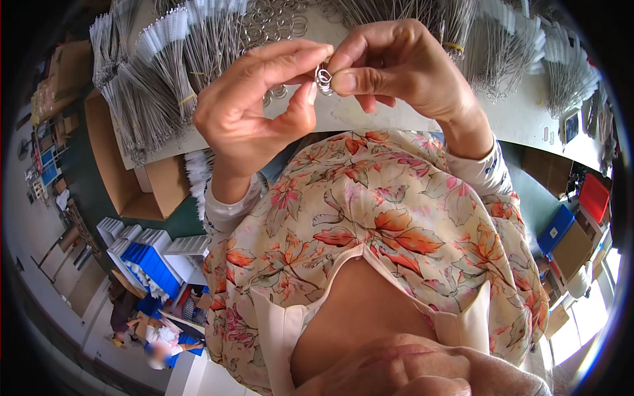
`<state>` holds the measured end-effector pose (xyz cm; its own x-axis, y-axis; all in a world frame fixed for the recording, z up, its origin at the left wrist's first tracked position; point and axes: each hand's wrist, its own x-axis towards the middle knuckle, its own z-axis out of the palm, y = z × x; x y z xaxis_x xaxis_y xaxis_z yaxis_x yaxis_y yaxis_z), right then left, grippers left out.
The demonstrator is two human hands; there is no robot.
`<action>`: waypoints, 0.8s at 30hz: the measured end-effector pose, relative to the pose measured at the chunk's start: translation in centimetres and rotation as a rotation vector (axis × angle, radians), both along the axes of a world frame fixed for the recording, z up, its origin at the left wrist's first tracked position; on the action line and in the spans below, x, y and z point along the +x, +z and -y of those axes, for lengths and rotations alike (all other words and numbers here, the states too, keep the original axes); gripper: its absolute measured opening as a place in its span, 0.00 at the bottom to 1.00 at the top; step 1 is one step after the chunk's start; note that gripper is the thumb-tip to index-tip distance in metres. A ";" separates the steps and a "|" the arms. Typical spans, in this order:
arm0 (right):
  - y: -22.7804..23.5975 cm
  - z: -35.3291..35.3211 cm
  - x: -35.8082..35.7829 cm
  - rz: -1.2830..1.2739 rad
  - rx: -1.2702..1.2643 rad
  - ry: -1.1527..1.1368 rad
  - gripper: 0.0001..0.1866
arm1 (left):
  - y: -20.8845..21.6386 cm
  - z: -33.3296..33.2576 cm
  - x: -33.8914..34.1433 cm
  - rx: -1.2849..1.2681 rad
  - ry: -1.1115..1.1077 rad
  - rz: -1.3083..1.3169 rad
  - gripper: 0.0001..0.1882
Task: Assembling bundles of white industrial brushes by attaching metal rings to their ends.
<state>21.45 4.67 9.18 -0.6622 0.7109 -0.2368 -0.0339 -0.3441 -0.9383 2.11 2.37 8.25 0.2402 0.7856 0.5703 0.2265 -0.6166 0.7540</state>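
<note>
Both my hands are raised over the table edge, fingertips nearly meeting around a small bunch of shiny metal rings (324,80). My right hand (413,76) pinches the rings between thumb and bent fingers. From the other side, the index finger and thumb of my left hand (254,99) close on the same bunch, index at its top and thumb low beside it. How many rings there are, and whether a thin wire passes through them, I cannot make out. Behind my hands, many loose metal rings (277,23) lie scattered on the table.
Bundles of wire-handled brushes with white bristles (162,72) crowd the pale table (508,122) on the left, with more brush bundles (508,49) on the right. An open cardboard box (148,198) stands at lower left, near blue and white crates (148,261). Other people (158,346) are farther back.
</note>
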 end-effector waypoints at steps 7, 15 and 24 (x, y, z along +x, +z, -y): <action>-1.0 2.2 -1.3 -0.068 0.405 -0.354 0.06 | 0.2 0.0 -0.5 -0.283 -0.101 0.197 0.14; -1.1 2.6 -1.6 0.087 0.623 -0.436 0.06 | 0.2 -0.2 -0.4 -0.229 -0.087 0.105 0.14; -1.9 3.0 -2.2 0.137 0.769 -0.571 0.06 | 0.5 -0.2 -0.5 -0.367 -0.113 0.108 0.13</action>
